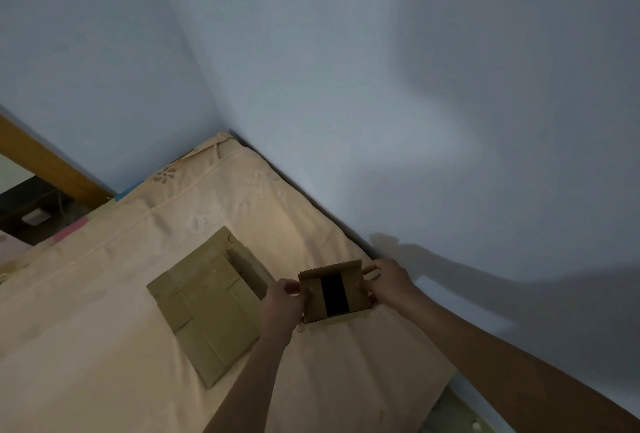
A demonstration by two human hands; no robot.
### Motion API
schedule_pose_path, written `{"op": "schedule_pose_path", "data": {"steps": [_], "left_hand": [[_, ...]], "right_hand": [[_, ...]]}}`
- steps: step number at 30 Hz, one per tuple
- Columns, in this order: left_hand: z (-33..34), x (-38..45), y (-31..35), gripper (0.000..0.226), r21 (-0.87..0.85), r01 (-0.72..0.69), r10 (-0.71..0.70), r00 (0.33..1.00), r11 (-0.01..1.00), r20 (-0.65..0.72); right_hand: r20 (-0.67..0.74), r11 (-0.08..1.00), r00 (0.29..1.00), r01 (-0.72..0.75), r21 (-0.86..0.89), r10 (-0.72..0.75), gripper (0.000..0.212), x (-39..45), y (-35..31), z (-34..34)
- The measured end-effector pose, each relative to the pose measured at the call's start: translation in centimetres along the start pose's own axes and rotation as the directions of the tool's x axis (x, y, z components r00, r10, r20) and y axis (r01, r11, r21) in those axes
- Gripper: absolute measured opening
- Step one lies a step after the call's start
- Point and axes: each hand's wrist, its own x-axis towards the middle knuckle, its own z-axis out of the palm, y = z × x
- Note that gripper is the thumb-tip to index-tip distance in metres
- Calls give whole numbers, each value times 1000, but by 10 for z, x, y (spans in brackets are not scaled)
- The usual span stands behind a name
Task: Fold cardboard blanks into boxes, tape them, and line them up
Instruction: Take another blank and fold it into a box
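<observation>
Head view: my left hand and right hand pinch the cardboard box by its sides. Folding step, I judge; next I must close the flaps squarely for taping.

Brown cardboard box with a black strip down its middle; dull olive-brown flat blanks; peach sheet with faint, possibly floral print; pale blue walls.

Both arms reach forward, bare to the elbow. The left hand curls its fingers in a pinch, the right hand mirrors it opposite, thumbs up front, wrists roughly level, hands near each other.
</observation>
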Motion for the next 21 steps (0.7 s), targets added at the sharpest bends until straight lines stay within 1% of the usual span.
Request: {"op": "schedule_pose_path", "data": {"steps": [2, 5, 7, 9, 12, 17, 21], "left_hand": [[0, -1, 2, 22, -1, 0, 1, 1000, 1000, 21], [-3, -2, 5, 31, -50, 10, -5, 994, 999, 112], [-5, -3, 7, 39, -62, 18, -8, 988, 998, 154], [-5, -2, 8, 43, -59, 21, -11, 986, 998, 164], [-4, -3, 6, 45, -53, 35, -25, 984, 998, 174], [0, -11, 5, 39, -55, 100, -86, 975, 993, 205], [0, -16, 9, 40, -53, 82, -72, 984, 995, 163]], "right_hand": [[0, 1000, 1000, 6, 9, -6, 33, 0, 1, 0], [-10, 999, 999, 31, 25, -31, 37, -1, 2, 2], [-22, 996, 996, 82, -22, -83, 40, -1, 2, 4], [-21, 992, 993, 114, -44, -115, 41, -2, 1, 5], [4, 996, 996, 85, 19, -85, 45, -3, 3, 8], [26, 996, 997, 68, 60, -69, 45, -5, 3, 11], [53, 997, 996, 74, 37, -76, 46, -8, -2, 9]]}}
